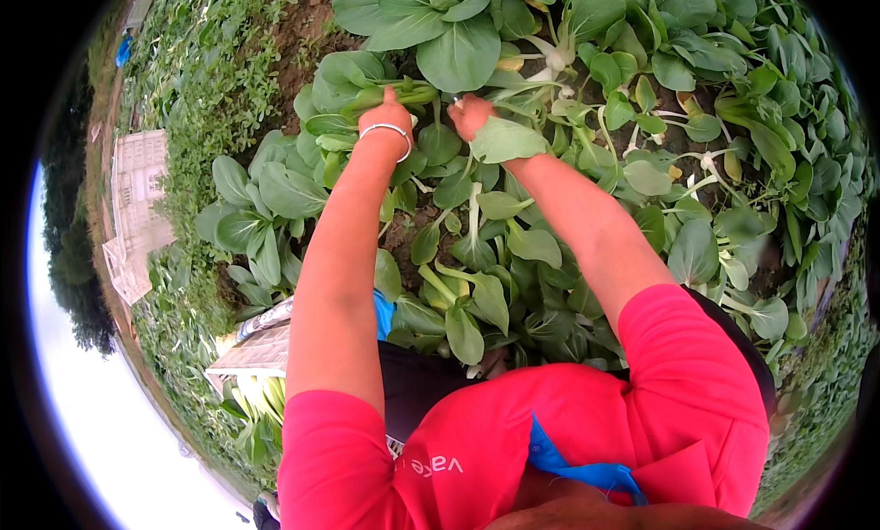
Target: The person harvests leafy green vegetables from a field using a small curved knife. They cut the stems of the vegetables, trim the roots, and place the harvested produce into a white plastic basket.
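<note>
My left hand [386, 120], with a silver bangle at the wrist, grips the green stalks of a bok choy plant [347, 83] whose leaves spread to the left. Just right of it, my right hand [473, 116] is closed around a small metal tool [456, 100]. Only a glint of that tool shows; the rest is hidden by the fingers and leaves. A loose bok choy leaf [507, 141] lies over my right wrist. Above both hands stands a large bok choy head [440, 28] with broad leaves.
Cut leaves and pale stem bases [553, 56] litter the soil at right. By my left arm stands a crate [254, 355] with harvested bok choy [258, 399] beside it. A stack of pale crates [141, 193] stands farther left. More bok choy [261, 207] grows nearby.
</note>
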Available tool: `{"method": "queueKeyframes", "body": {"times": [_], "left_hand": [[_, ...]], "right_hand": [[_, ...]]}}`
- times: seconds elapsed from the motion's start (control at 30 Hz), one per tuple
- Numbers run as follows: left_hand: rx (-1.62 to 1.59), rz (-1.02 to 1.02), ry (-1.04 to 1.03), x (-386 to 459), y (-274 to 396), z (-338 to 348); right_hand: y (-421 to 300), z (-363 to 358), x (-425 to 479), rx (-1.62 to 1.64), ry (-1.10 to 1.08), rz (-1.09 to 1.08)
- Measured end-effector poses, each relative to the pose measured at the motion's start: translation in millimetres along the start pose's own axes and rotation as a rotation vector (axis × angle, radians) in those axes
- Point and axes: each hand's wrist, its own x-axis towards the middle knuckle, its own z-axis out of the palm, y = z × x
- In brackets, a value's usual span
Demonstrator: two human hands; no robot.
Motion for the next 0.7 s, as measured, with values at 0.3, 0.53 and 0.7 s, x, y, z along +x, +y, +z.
{"method": "queueKeyframes", "body": {"times": [0.3,0.53,0.7], "left_hand": [[-0.075,-0.014,-0.023,4.3,-20.7,14.0],[-0.091,-0.042,-0.068,4.6,-21.2,6.5],[-0.069,0.019,0.0,6.3,-20.6,9.2]], "right_hand": [[-11.8,0.0,-9.4,-0.155,-0.107,0.178],[4.5,13.6,-0.6,-0.292,-0.077,0.024],[19.2,18.2,5.3,-0.381,-0.061,-0.036]]}}
